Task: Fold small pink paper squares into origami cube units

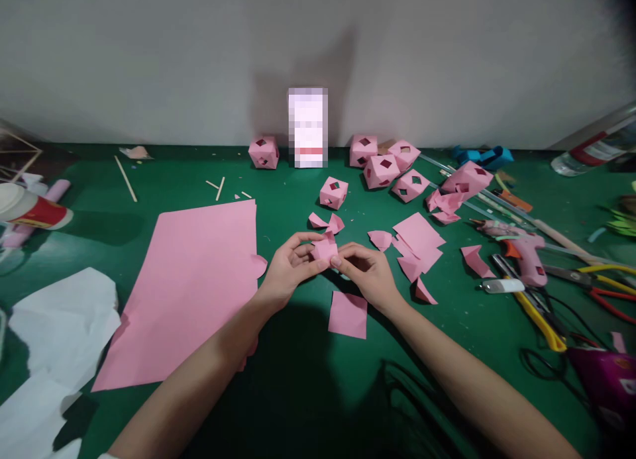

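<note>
Both my hands meet over the green table (298, 393) and pinch a small folded pink paper piece (324, 249). My left hand (285, 270) grips its left side with thumb and fingers closed. My right hand (368, 273) pinches its right side. Directly below the hands lies a flat pink paper square (348, 314). A large pink paper sheet (191, 283) lies to the left of my left hand. Several small pink squares and folded scraps (416, 244) lie just right of my right hand.
Several finished pink paper cubes (380, 169) with square holes stand near the back wall. A pink glue gun (521, 250), scissors (596, 283), a yellow cutter (539, 316) and sticks crowd the right side. White paper (59, 333) and a glue bottle (30, 210) lie at left.
</note>
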Motion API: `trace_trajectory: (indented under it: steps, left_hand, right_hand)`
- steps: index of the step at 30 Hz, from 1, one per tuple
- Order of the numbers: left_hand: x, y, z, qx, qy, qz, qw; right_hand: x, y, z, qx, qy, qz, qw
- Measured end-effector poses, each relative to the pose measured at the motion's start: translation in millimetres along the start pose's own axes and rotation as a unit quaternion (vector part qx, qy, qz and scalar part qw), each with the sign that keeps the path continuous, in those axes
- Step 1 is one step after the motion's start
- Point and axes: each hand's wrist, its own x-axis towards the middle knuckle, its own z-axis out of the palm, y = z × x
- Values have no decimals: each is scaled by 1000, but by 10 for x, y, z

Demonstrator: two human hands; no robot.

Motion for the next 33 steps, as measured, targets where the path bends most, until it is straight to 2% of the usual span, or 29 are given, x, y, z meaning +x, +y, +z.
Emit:
trace_trajectory:
  steps: [4, 9, 13, 18, 24, 29, 33]
  left_hand:
    - [-6, 34, 13, -41, 1, -2, 999]
    - [-14, 69, 16, -73, 8, -7, 997]
    - [-14, 67, 16, -62, 15, -4, 998]
    - [-17, 49, 22, -40, 25, 10, 999]
    - [-15, 20, 30, -25, 40, 31, 998]
    - [-22, -58, 58, 87, 80, 82, 990]
    - [-49, -110, 76, 193, 78, 132, 969]
  right_hand:
    - [-4, -5, -10, 5, -31, -22, 999]
    - [-13, 11, 17, -59, -42, -69, 995]
    - [-14, 18, 43, -88, -28, -63, 994]
    - [0, 50, 35, -59, 17, -56, 997]
    - [-7, 51, 28, -66, -14, -64, 996]
    - [-60, 24, 50, -113, 83, -94, 986]
    - [-76, 17, 46, -191, 98, -137, 967]
